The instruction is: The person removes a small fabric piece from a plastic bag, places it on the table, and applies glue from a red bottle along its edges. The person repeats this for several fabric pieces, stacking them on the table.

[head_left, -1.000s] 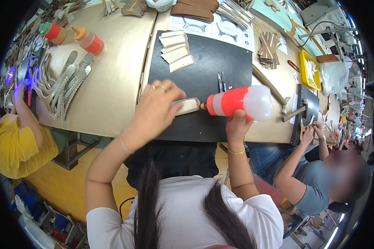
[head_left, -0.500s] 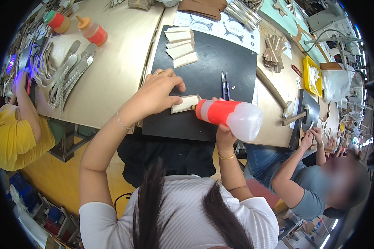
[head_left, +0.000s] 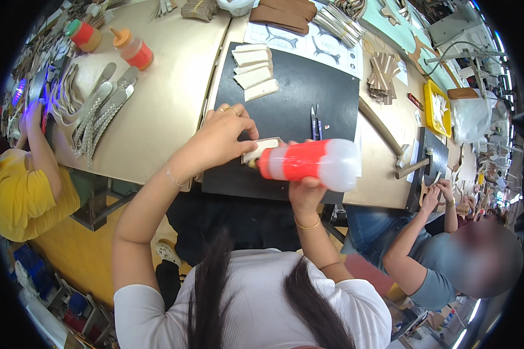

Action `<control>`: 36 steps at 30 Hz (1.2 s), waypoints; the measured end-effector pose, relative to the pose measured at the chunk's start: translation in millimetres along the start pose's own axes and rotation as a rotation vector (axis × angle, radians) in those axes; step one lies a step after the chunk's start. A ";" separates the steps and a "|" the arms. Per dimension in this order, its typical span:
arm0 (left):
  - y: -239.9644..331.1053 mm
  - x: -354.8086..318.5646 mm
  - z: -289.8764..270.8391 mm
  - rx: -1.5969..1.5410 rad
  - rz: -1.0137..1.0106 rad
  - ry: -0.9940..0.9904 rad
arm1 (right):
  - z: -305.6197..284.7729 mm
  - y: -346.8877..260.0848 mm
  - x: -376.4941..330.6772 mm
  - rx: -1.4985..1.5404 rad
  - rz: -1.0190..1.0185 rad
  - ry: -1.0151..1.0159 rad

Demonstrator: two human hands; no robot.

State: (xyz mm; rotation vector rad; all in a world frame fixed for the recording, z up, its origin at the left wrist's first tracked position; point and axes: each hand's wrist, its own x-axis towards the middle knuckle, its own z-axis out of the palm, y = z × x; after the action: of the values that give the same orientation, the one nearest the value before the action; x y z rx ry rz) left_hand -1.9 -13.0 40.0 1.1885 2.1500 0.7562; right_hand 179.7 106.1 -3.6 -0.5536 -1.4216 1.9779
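I saw a tan workbench (head_left: 157,110) carrying a black mat (head_left: 308,99) — on the mat lay a stack of pale strips (head_left: 254,71), small snips (head_left: 315,121) and one pale strip (head_left: 262,149) at its near edge. Two orange-capped bottles (head_left: 133,49) and braided straps (head_left: 99,116) lay on the bare wood, left of the mat — paper templates (head_left: 308,42) beyond it.
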 end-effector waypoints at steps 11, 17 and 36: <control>-24.6 40.8 -49.8 -0.275 -0.018 0.124 | -35.1 -25.7 36.6 0.046 -0.124 0.159; -50.3 97.5 -77.2 0.076 -0.043 0.204 | -35.6 -28.0 36.0 0.032 -0.119 0.128; -14.8 63.2 -39.2 0.400 0.151 0.639 | -42.0 -21.7 60.6 -0.074 -0.168 0.086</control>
State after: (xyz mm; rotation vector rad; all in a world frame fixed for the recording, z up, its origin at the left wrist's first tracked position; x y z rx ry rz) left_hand -65.9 27.5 43.6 1.4656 2.8611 0.8850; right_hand 169.6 181.8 4.7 -0.5276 -1.4440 1.7554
